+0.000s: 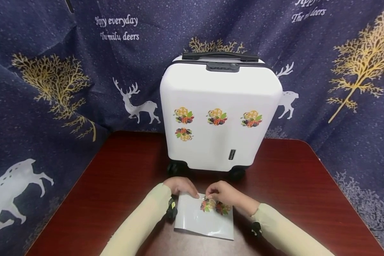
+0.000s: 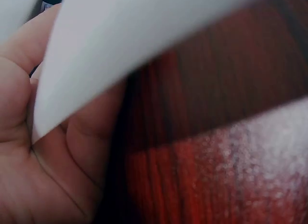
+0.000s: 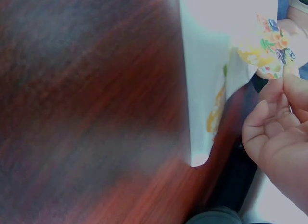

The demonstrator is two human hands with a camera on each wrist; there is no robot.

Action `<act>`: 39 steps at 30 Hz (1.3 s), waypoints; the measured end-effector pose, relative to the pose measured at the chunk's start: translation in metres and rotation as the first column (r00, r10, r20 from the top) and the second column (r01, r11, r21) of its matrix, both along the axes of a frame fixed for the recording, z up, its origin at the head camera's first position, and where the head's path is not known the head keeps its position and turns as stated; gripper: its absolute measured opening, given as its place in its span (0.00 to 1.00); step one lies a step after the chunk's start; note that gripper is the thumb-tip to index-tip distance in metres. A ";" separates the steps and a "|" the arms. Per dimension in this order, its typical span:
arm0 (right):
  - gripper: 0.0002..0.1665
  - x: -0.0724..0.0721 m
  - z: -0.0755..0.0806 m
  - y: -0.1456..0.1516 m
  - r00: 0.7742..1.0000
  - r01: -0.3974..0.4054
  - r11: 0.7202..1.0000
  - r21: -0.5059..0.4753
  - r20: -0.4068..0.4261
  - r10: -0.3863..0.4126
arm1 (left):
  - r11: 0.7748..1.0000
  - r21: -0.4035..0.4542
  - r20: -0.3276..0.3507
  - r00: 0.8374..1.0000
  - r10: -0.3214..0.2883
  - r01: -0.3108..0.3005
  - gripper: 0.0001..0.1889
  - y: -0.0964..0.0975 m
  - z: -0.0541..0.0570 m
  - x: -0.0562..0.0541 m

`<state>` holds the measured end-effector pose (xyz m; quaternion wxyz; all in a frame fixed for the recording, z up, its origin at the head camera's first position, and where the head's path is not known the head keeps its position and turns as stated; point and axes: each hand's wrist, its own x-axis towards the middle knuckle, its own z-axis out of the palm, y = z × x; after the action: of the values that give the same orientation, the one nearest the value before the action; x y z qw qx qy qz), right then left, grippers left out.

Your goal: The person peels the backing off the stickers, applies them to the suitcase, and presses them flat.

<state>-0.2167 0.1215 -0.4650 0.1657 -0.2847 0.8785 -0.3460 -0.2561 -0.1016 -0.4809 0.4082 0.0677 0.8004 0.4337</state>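
Note:
A glossy white sticker sheet point(image 1: 195, 222) is held at a tilt above the table, in front of the suitcase. My left hand point(image 1: 180, 185) grips its far left edge; in the left wrist view the paper point(image 2: 91, 55) runs between thumb and fingers. With thumb and forefinger, my right hand point(image 1: 225, 193) pinches the edge of a fruit-patterned sticker point(image 3: 276, 43), which looks partly lifted from the backing in the right wrist view. Another fruit sticker point(image 1: 223, 208) lies beside it on the sheet, near the right hand.
Behind the hands a white suitcase point(image 1: 211, 145) stands upright on the dark red table point(image 1: 294, 199). It bears a row of three fruit stickers, with one more sticker point(image 1: 184, 134) below the left one. A blue deer-patterned cloth point(image 1: 128, 71) hangs behind.

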 end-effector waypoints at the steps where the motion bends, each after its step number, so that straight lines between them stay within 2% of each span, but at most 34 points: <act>1: 0.06 0.000 0.001 0.001 1.000 0.001 1.000 0.003 0.003 -0.001 | 1.000 0.001 0.000 1.000 0.000 0.000 0.14 0.000 0.000 0.000; 16: 0.05 0.005 0.006 0.008 0.999 0.023 0.998 -0.056 0.026 -0.022 | 1.000 0.005 -0.024 1.000 -0.008 0.008 0.14 -0.001 -0.001 0.002; 21: 0.04 0.007 0.013 0.008 0.998 0.040 0.995 -0.096 0.054 -0.035 | 0.999 0.031 -0.022 0.999 -0.023 0.023 0.12 -0.002 0.001 0.003; 27: 0.03 0.007 0.024 0.008 0.998 0.051 0.988 -0.143 0.047 -0.045 | 0.998 0.055 -0.009 1.000 -0.019 0.020 0.12 -0.004 -0.002 0.002; 33: 0.03 0.003 0.032 0.005 0.994 0.106 0.974 -0.198 0.003 -0.108 | 0.999 0.048 -0.028 0.999 -0.021 0.022 0.12 -0.004 -0.006 0.001; 39: 0.04 0.002 0.040 0.002 0.973 0.216 0.935 -0.282 -0.015 -0.230 | 0.999 0.033 -0.032 0.999 -0.006 0.007 0.13 -0.002 -0.006 0.001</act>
<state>-0.2148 0.1232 -0.4249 0.0626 -0.2120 0.8514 -0.4757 -0.2547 -0.1037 -0.4869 0.3954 0.0842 0.7993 0.4446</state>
